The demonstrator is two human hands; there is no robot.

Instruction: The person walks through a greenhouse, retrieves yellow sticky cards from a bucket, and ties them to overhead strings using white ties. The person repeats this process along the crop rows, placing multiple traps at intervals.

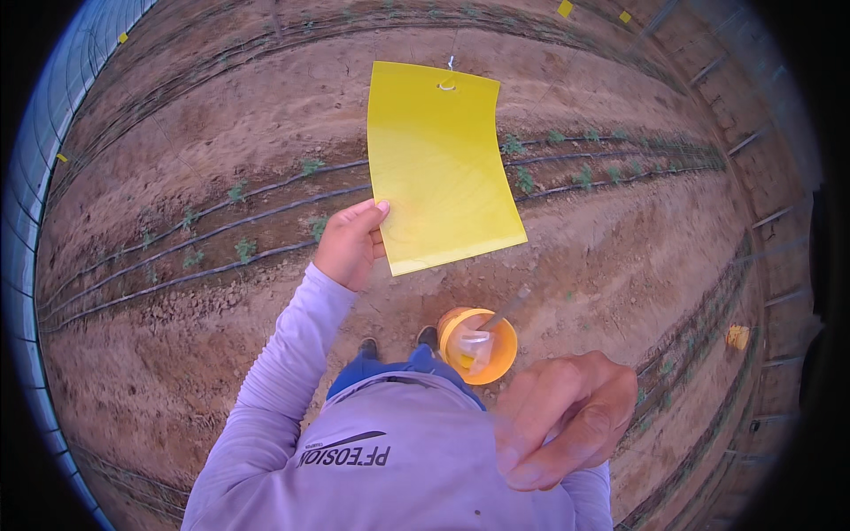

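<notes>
A yellow plastic card, slightly curved, hangs from a thin line by a white tie through the slot near its top edge. My left hand pinches the card's lower left edge, thumb on the front face. Close to the camera at the lower right is my right hand, blurred, with curled fingers; whether it holds anything cannot be told. Behind it on the ground stands an orange-yellow bucket holding a clear plastic bag, something yellow and a long, blurred thin object leaning over the rim.
Rows of small green plants run beside black drip irrigation lines across bare soil. More yellow cards hang farther off. A yellow container stands at the right. My shoes are beside the bucket. A greenhouse wall curves along the left.
</notes>
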